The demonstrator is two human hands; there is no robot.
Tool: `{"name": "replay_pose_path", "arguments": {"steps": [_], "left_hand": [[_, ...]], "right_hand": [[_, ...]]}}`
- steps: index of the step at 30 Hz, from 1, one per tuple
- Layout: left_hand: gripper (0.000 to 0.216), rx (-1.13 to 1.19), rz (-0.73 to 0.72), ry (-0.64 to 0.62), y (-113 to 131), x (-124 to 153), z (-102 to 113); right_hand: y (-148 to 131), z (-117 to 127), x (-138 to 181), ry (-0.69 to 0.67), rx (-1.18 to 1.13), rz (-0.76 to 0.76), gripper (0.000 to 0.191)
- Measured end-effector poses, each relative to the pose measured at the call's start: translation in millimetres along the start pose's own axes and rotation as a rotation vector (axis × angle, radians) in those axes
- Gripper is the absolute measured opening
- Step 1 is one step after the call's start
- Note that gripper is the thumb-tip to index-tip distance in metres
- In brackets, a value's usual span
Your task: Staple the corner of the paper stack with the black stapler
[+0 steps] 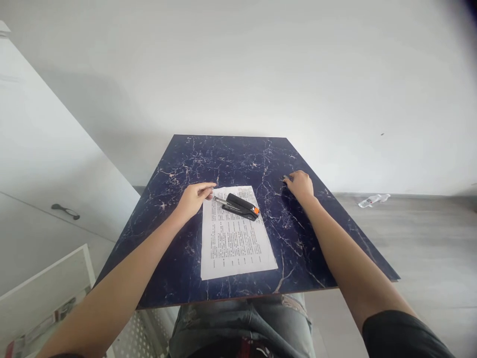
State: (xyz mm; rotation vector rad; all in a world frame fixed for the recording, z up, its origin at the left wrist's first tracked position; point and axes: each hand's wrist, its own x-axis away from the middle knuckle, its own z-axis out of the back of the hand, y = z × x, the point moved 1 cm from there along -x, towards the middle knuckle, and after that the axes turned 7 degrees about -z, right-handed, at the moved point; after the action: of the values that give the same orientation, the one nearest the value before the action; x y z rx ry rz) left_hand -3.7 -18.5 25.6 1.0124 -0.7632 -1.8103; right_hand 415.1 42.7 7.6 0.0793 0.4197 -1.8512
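A printed sheet of paper [233,238] lies on a dark blue marble-patterned table [208,159]. A black stapler [240,206] with an orange tip rests across the sheet's top part. My left hand [194,198] sits at the paper's top left corner, fingers together and pointing toward the stapler's metal end, touching the corner. My right hand [299,184] lies palm down on the bare table to the right of the paper, fingers loosely curled, holding nothing.
A white cabinet [44,164] with a dark handle [65,211] stands to the left. A plastic bottle [372,200] lies on the grey floor at the right. A white wall rises behind the table. My jeans [242,323] show below the table's front edge.
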Motion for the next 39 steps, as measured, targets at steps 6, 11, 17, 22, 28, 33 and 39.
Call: {"name": "replay_pose_path", "arguments": {"steps": [6, 11, 17, 22, 28, 33, 39], "left_hand": [[0.028, -0.222, -0.169, -0.014, -2.3, 2.5, -7.0], [0.023, -0.468, -0.402, -0.153, -1.4, 2.0, -16.2], [0.025, -0.507, -0.467, -0.261, -8.7, -0.3, -19.4], [0.027, -0.473, -0.485, -0.272, -10.5, -0.5, -19.5], [0.026, -0.465, -0.488, -0.297, -13.3, -1.3, -21.5], [0.025, -0.389, -0.457, -0.277, -13.6, -2.3, -21.9], [0.025, -0.337, -0.406, -0.284, -9.6, -3.0, -21.6]], "right_hand": [[-62.6, 14.6, 72.7, 0.002, -0.484, 0.211, 0.025], [-111.0, 19.3, 126.8, -0.319, -0.714, 0.434, 0.04], [-118.1, 17.9, 139.7, -0.377, -0.586, 0.528, 0.013], [-117.9, 16.6, 139.5, -0.365, -0.594, 0.518, 0.013], [-117.0, 13.2, 139.7, -0.356, -0.602, 0.512, 0.013], [-116.4, 14.0, 139.0, -0.372, -0.6, 0.522, 0.013], [-115.8, 14.1, 138.2, -0.376, -0.588, 0.524, 0.018]]}}
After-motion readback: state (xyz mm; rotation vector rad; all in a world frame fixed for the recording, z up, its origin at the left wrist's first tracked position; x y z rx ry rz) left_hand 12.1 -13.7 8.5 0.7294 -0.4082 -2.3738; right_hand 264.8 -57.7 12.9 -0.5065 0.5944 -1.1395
